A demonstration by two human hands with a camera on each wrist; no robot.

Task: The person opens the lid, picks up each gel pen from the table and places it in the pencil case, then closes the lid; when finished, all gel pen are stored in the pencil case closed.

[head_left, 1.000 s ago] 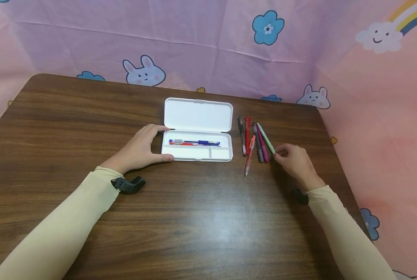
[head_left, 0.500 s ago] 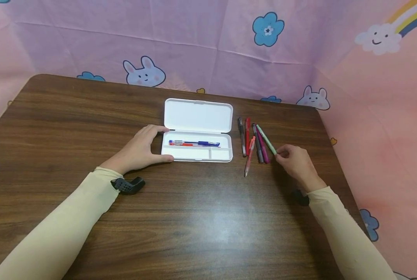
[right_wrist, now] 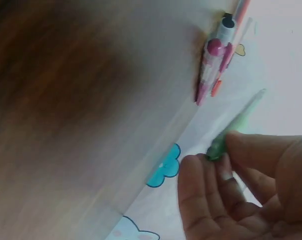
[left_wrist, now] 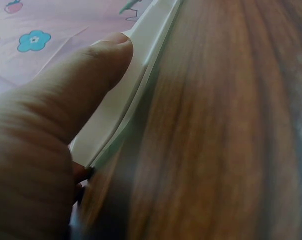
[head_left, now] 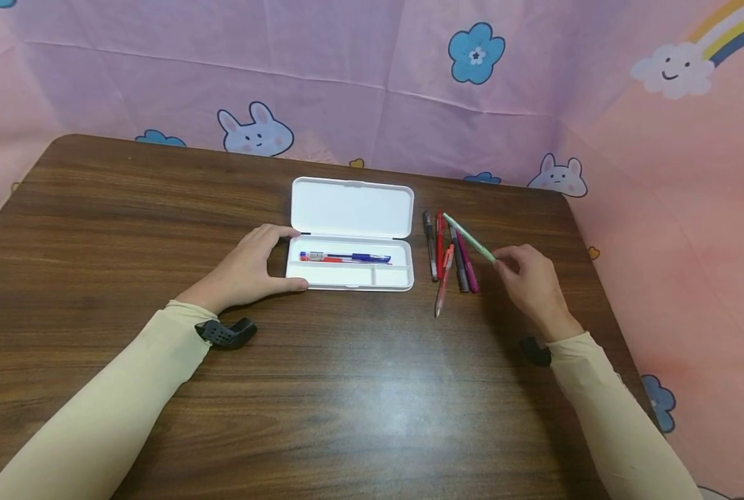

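The right hand (head_left: 531,281) pinches one green pen (head_left: 468,237) at its near end between thumb and fingers, and the pen is lifted above the other pens. The left hand (head_left: 246,267) rests against the left end of one white pencil case (head_left: 349,239), thumb and fingers curled around its edge. The case lies open on the tabletop (head_left: 346,389) with two pens inside (head_left: 345,257), one blue and one red. Five pens (head_left: 449,257) lie beside the case on its right.
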